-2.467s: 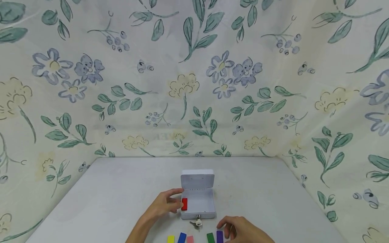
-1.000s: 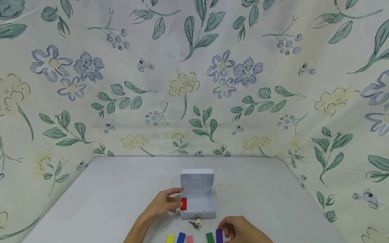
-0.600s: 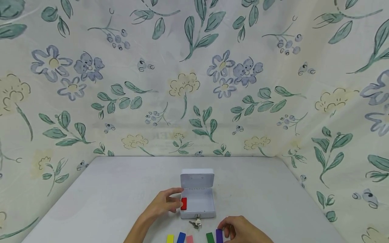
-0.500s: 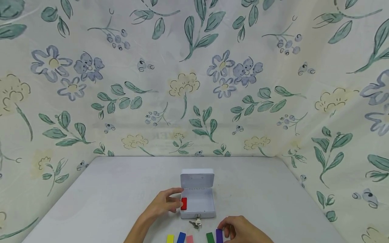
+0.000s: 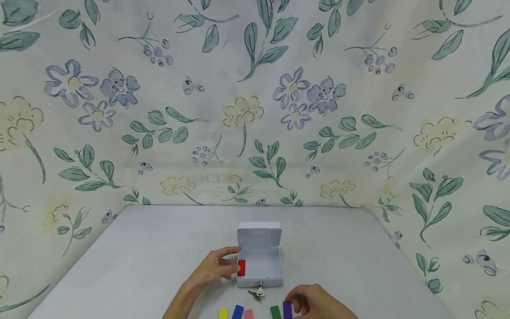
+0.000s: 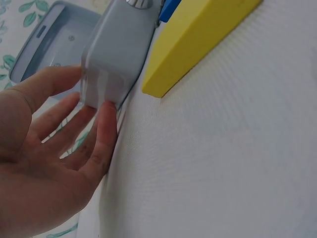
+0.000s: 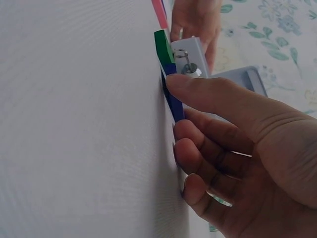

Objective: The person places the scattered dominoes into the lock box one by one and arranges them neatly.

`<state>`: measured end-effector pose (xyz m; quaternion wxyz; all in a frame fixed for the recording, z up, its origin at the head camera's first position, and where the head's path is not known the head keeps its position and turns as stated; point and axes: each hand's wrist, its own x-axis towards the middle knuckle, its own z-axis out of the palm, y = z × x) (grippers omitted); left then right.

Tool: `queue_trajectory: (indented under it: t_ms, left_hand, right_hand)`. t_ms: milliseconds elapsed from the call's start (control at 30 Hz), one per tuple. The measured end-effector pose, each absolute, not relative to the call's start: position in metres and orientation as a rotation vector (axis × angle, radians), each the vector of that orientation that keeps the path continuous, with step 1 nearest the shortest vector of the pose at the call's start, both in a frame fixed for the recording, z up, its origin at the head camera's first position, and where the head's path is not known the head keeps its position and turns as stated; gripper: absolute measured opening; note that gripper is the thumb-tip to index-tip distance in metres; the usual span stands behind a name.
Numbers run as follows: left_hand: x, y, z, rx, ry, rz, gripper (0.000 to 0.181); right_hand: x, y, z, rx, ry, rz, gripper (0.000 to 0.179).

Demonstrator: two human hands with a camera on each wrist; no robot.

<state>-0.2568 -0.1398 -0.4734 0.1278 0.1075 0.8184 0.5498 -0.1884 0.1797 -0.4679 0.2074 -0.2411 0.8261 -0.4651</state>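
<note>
A pale grey cash box [image 5: 270, 282] sits on the white table with its lid raised. Inside it, along the left wall, lies a red block [image 5: 241, 268]. My left hand [image 5: 215, 266] holds the box's left side, thumb at the rim beside the red block; the left wrist view has the fingers against the outer wall. Near the bottom edge my right hand [image 5: 316, 302] pinches a purple block [image 5: 287, 311] between thumb and fingers. That block appears dark blue in the right wrist view, close beside the green block [image 7: 163, 47], with its underside hidden.
Keys [image 5: 260, 292] hang from the lock on the box's front. A yellow block [image 5: 223, 313], a blue block [image 5: 237, 312] and a pink block [image 5: 249, 314] lie in a row before the box, partly cut off by the frame. Flowered cloth [image 5: 255, 133] walls surround the table.
Over the past 2.5 seconds, my right fingertips have come onto the purple block, which is raised very slightly. My left hand and the box stay put; the view shifts a little.
</note>
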Motion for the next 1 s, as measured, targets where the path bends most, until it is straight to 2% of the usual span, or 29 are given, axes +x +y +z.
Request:
queue_trajectory:
  t_ms: [600,1000]
  left_hand:
    - [-0.257,-0.140,-0.473,0.342,2.354,1.617,0.056]
    - [-0.257,-0.140,-0.475,0.321,2.363,1.613,0.055]
  right_hand:
    - [-0.189,0.179,-0.465,-0.694,2.305,-1.276,0.032]
    - [-0.191,0.177,-0.453,-0.612,2.374,-1.169,0.031]
